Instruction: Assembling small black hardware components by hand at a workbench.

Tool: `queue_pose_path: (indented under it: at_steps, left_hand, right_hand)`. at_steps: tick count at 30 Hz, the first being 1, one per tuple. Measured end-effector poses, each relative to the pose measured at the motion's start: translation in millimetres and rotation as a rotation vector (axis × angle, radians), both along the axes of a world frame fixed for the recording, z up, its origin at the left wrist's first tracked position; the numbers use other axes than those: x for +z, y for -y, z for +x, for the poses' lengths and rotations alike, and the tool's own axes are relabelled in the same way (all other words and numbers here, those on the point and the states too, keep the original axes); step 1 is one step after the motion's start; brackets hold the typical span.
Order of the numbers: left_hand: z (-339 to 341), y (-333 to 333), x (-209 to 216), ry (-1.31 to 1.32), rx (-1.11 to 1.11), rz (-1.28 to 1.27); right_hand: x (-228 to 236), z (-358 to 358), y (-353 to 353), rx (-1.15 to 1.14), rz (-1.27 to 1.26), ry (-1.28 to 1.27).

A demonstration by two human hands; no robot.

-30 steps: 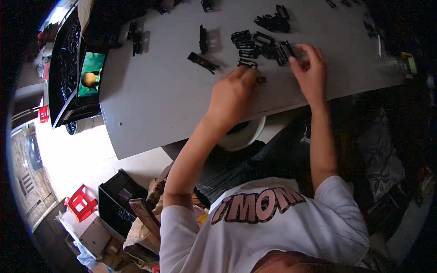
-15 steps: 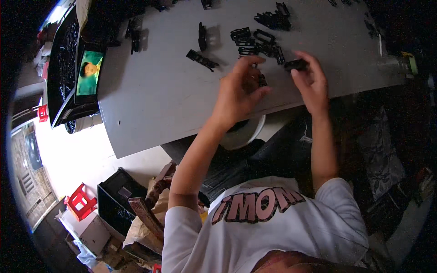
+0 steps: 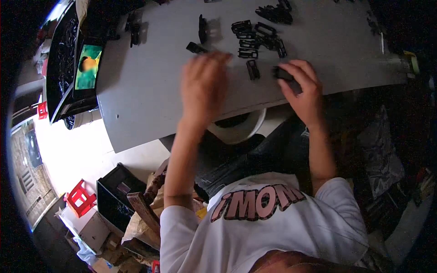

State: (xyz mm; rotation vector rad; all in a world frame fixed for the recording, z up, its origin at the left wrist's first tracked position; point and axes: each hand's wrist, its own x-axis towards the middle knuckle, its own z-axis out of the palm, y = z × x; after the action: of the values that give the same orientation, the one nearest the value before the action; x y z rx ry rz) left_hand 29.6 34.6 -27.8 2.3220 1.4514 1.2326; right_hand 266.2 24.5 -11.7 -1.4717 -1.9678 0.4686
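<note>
My right hand [image 3: 306, 91] pinches a small black plastic part [image 3: 282, 73] between thumb and fingers, just over the grey table. My left hand [image 3: 204, 86] is smeared by motion, so its fingers cannot be read. Its fingertips are close to a black oblong part [image 3: 195, 47], partly covering it. Between the two hands lies a black frame-like piece [image 3: 253, 69] on the tabletop. Beyond it sits a cluster of similar black frame pieces [image 3: 248, 44], with a darker heap of parts [image 3: 275, 14] farther back.
The grey table [image 3: 150, 100] has a near edge across my lap. A lit screen [image 3: 88, 67] and a black tray of parts [image 3: 61, 68] stand at the left. Below are a white bucket [image 3: 241, 132], a black crate [image 3: 120, 182] and a red stool [image 3: 82, 199].
My left hand has moved left, toward the oblong part, and a black frame piece now lies where it was. My right hand, still holding its part, has shifted slightly nearer and left.
</note>
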Motion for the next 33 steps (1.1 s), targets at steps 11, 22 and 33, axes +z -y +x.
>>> queue_pose_path:
  at_steps: [11,22,33]
  left_hand:
    - [-39.9,-15.8,6.0,-0.255,0.159,-0.083]
    - [-42.2,18.0,12.8,0.274,0.122,-0.311]
    - [-30.0,45.4,14.2,0.385,0.181,-0.509]
  right_hand:
    - [4.2,-26.8,-0.6,0.282,-0.041,0.086]
    - [8.4,-34.4,-17.2,0.351,0.103,0.093]
    - [0.4,-62.1,-9.9,0.342,0.139,0.212]
